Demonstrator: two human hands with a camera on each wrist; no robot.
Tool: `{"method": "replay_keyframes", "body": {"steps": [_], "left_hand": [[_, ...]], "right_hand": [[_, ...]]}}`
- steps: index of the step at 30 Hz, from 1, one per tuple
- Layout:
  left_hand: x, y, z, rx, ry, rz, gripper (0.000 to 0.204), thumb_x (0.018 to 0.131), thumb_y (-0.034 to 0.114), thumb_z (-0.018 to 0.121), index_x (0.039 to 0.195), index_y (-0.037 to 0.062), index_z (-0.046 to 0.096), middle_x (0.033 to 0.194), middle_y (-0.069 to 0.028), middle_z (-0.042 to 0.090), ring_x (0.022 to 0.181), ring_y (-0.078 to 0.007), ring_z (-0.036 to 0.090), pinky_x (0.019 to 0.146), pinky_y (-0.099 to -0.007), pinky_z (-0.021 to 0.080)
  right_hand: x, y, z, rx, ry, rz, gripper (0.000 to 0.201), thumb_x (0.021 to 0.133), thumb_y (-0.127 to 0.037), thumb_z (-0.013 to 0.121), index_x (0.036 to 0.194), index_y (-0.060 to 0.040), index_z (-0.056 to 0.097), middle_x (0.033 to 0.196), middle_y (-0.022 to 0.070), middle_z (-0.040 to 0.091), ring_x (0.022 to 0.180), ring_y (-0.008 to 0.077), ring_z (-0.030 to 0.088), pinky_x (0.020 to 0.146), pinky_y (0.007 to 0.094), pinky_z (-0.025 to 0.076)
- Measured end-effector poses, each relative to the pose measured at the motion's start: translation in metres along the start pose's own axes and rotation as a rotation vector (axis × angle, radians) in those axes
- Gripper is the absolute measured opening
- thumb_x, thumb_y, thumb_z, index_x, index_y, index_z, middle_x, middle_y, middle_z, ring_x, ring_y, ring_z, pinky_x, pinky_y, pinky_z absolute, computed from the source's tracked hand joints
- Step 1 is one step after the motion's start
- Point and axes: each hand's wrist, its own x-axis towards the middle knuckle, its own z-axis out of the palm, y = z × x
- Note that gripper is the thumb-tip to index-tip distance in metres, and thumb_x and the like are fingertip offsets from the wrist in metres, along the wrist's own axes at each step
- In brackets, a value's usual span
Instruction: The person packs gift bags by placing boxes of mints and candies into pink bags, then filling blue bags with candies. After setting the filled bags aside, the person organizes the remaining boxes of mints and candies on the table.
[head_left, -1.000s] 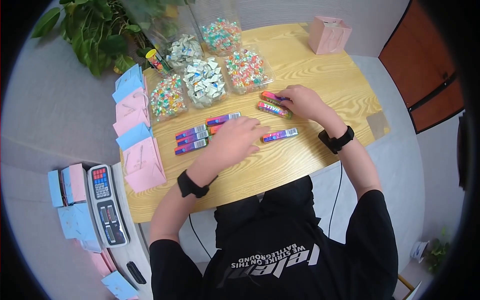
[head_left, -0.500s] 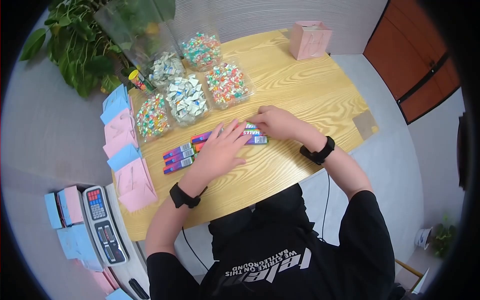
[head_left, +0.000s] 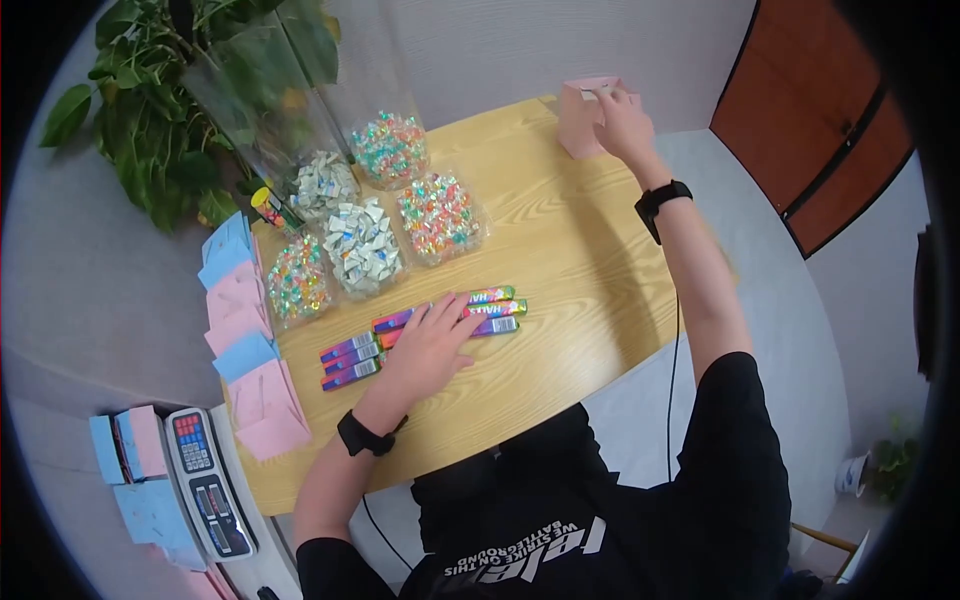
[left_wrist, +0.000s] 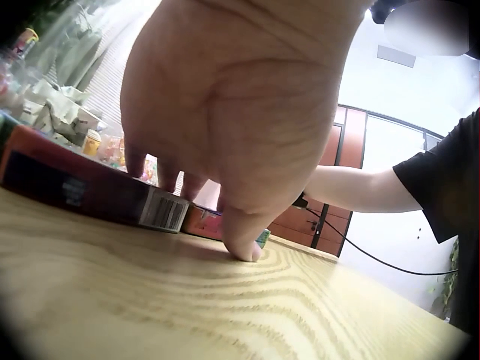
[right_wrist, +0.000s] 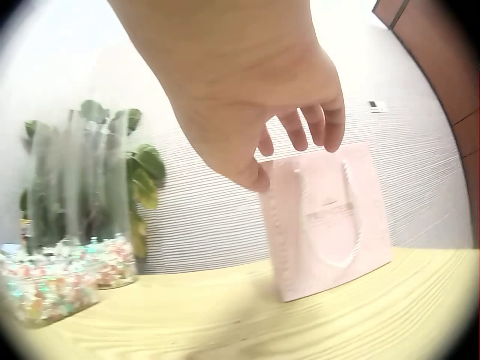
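Observation:
My left hand [head_left: 428, 358] lies spread over the rows of candy stick packs, its fingers straight across them. Several HALLS packs [head_left: 495, 309] show beyond the fingertips, and purple packs with barcodes [head_left: 350, 371] extend to the left. In the left wrist view, the thumb [left_wrist: 241, 238] touches the wood beside a barcoded pack [left_wrist: 75, 187]. At the far corner, my right hand [head_left: 626, 128] reaches over the pink paper bag [head_left: 580, 128]. The right wrist view shows its loosely bent fingers at the top of the upright bag [right_wrist: 334, 225], thumb apart from them.
Clear tubs of wrapped candies [head_left: 437, 215] and white-wrapped sweets [head_left: 362, 248] stand at the back left, near a leafy plant [head_left: 150, 130]. Pink and blue paper bags [head_left: 268, 410] line the left edge. A scale [head_left: 208, 480] sits beside the table [head_left: 540, 230].
My right hand set its HALLS packs against the row, then left them and moved up and right to the pink bag. The left hand stays over the packs.

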Motion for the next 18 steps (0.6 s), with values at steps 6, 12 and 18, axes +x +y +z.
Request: {"method": "replay_keyframes", "body": {"steps": [6, 12, 18], "left_hand": [[0.0, 0.003, -0.002, 0.003, 0.042, -0.034, 0.064, 0.074, 0.023, 0.075, 0.132, 0.0139, 0.049, 0.138, -0.014, 0.043, 0.13, -0.033, 0.039, 0.108, -0.0489, 0.03], [-0.003, 0.0, 0.0, -0.023, 0.056, 0.005, 0.067, 0.072, 0.022, 0.077, 0.132, 0.0139, 0.049, 0.137, -0.0149, 0.043, 0.129, -0.0345, 0.039, 0.107, -0.0474, 0.032], [0.004, 0.004, -0.015, -0.091, 0.101, 0.05, 0.072, 0.072, 0.022, 0.077, 0.135, 0.0105, 0.045, 0.138, -0.0166, 0.041, 0.129, -0.0357, 0.038, 0.107, -0.0453, 0.033]], "right_hand": [[0.017, 0.017, 0.018, -0.055, -0.101, -0.147, 0.034, 0.079, -0.024, 0.067, 0.111, -0.0153, 0.061, 0.12, 0.0091, 0.059, 0.12, 0.0278, 0.049, 0.095, 0.0467, 0.041], [-0.009, 0.004, -0.01, -0.013, -0.226, -0.137, 0.019, 0.084, -0.029, 0.062, 0.093, -0.012, 0.064, 0.091, 0.009, 0.066, 0.101, 0.0296, 0.057, 0.095, 0.0505, 0.032], [-0.064, 0.0, -0.056, 0.161, -0.211, -0.289, 0.017, 0.086, -0.028, 0.059, 0.087, -0.0107, 0.061, 0.085, 0.0091, 0.063, 0.094, 0.028, 0.056, 0.093, 0.0464, 0.031]]}}
